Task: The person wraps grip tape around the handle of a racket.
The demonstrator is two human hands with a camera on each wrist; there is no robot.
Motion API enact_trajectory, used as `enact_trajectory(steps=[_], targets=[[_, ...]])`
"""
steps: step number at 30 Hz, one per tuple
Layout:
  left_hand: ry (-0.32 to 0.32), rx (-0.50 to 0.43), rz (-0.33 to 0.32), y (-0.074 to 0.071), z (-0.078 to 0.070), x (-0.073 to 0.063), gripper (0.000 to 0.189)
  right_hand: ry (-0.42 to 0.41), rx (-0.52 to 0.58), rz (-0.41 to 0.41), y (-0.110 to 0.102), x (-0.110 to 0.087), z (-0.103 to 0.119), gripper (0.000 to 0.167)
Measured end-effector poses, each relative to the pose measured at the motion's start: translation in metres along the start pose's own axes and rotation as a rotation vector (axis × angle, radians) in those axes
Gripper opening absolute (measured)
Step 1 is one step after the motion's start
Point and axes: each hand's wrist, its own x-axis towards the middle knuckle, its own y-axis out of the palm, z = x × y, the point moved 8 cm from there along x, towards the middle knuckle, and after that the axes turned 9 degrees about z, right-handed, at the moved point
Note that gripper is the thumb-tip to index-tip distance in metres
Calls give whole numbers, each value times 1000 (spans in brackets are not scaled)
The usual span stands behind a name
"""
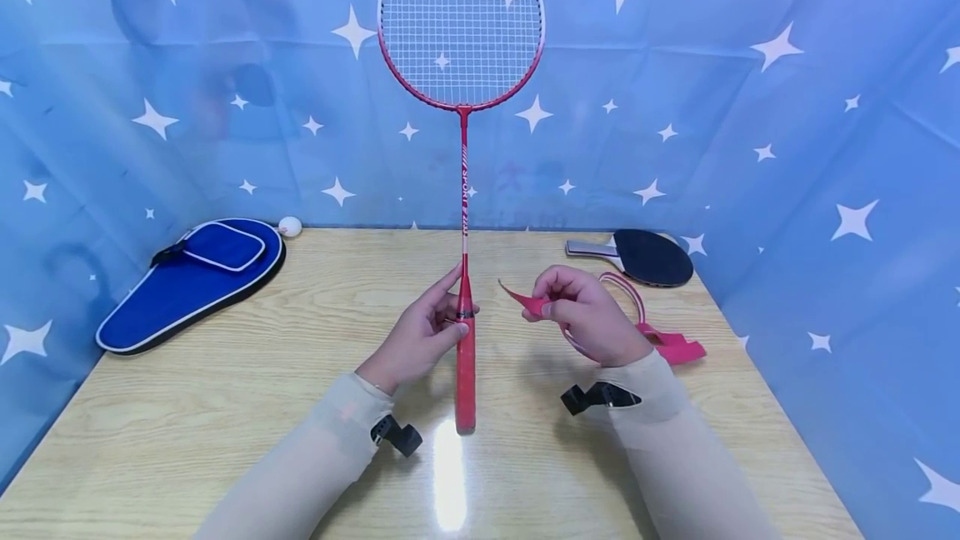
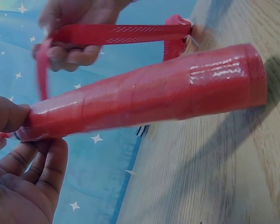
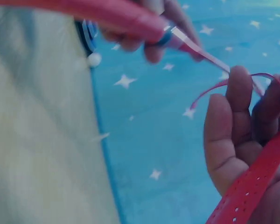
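Note:
A red badminton racket (image 1: 466, 365) is held upright, head at the top, by my left hand (image 1: 416, 344), its thumb and fingers around the handle's upper end. Red wrapping covers the handle (image 2: 154, 93) in the left wrist view. To the right of the handle, my right hand (image 1: 588, 315) pinches a strip of red grip tape (image 1: 534, 305) between thumb and fingers. The strip's short end points toward the racket, apart from it in the head view. Small perforations show along the tape (image 3: 252, 186) in the right wrist view, and its rest trails behind the right hand.
A blue paddle case (image 1: 195, 286) with white piping lies at the table's left, a white ball (image 1: 289, 227) beside its tip. At the back right lies a black table tennis paddle (image 1: 651, 258). A blue star-patterned curtain (image 1: 300, 90) borders the wooden table (image 1: 360, 290).

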Motion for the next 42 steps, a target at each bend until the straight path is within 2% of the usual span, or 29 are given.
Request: enact_trajectory(steps=[6,12,15,21,33,42], targets=[[-23,0,1,0,3,-1,88,-40,122,-31,8,14,17,34],[-20,15,-1,0,2,0,88,-136,246,-45,16,25,29,41],[-25,22,1,0,2,1,88,-157,313,-62,18,29,24,42],[-19,20,2,-1,3,2,88,-143,395,-140,15,34,10,40],[-20,30,-1,-1,5,2,88,-161,480,-158,27,41,4,35],[-24,33,-6,-3,7,3,87,-87,345,-241,16,49,-14,34]])
